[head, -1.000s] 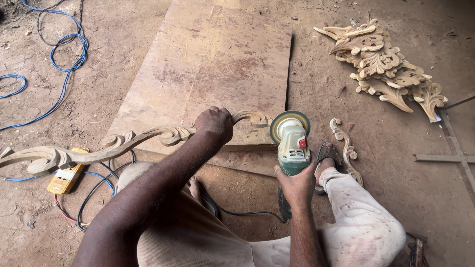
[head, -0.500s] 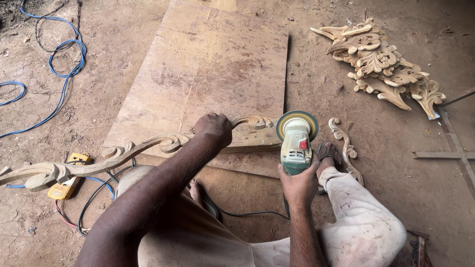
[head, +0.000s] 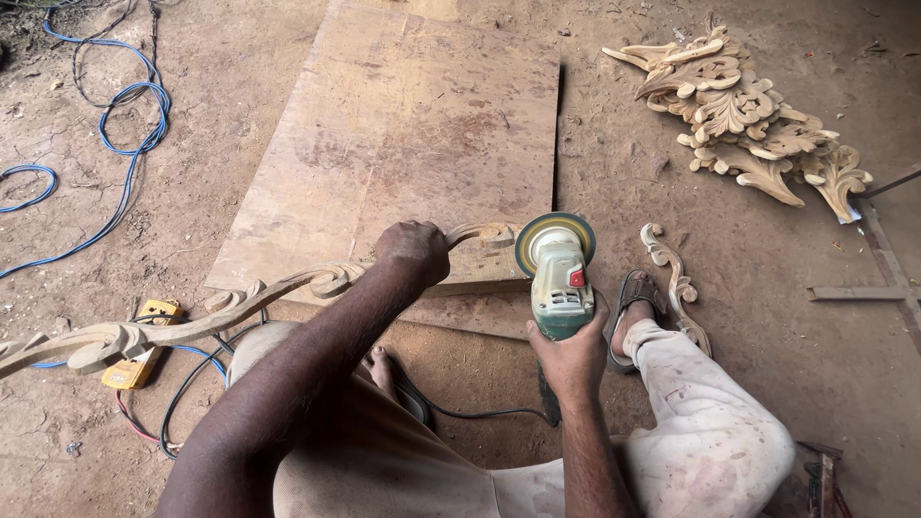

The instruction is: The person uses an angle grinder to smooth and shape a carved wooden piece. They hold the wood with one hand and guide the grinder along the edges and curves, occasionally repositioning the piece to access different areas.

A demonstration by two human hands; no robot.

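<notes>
Dirt workshop floor, dusty, a big plywood sheet (head: 403,144) lying flat ahead of me. My left hand (head: 414,251) is clamped around the long carved scroll moulding (head: 230,309), near its curled right end; the piece runs off to my left, raised over the near edge of the sheet. My right hand (head: 573,357) is wrapped tight around the body of the green angle grinder (head: 559,278), disc pointing forward and sitting just beside the scroll tip, touching or nearly, can't tell. Step in hand looks like sanding that end curl. Next move, I'd judge, needs a steady left hold and a light, angled disc so the thin curl isn't gouged. A small carved strip (head: 676,288) lies by my sandalled foot, a pile of finished carvings (head: 743,120) far right, blue cable (head: 125,144) left, yellow plug box (head: 144,345) under the moulding.
</notes>
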